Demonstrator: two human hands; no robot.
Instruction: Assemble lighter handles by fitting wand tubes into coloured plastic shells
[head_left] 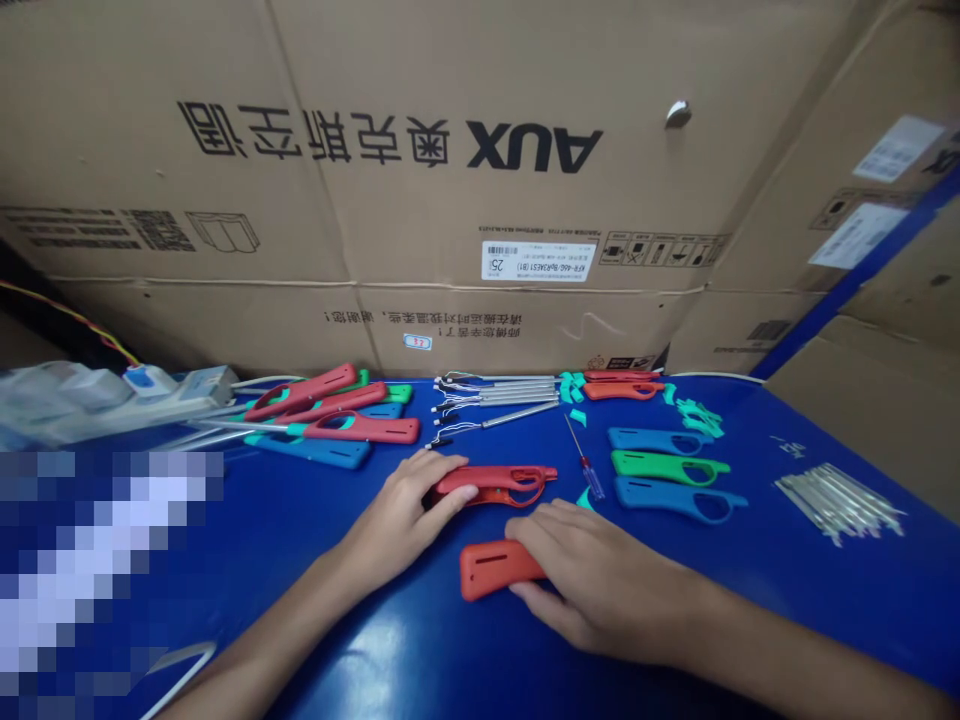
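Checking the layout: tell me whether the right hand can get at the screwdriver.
Probably yes: the right hand rests just short of the screwdriver. Only a small green piece lies near its handle, and nothing seems to block the way.

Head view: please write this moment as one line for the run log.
left hand holds red plastic casing | right hand touches red plastic shell | nearby blue-handled screwdriver

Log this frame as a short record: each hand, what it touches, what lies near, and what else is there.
Left hand: grips a red plastic casing
Right hand: lies on an orange-red plastic casing
Things: blue-handled screwdriver; green plastic casing; blue plastic casing
Rest: wired metal tubes; loose metal rods; power strip; blue table; AUX cardboard carton
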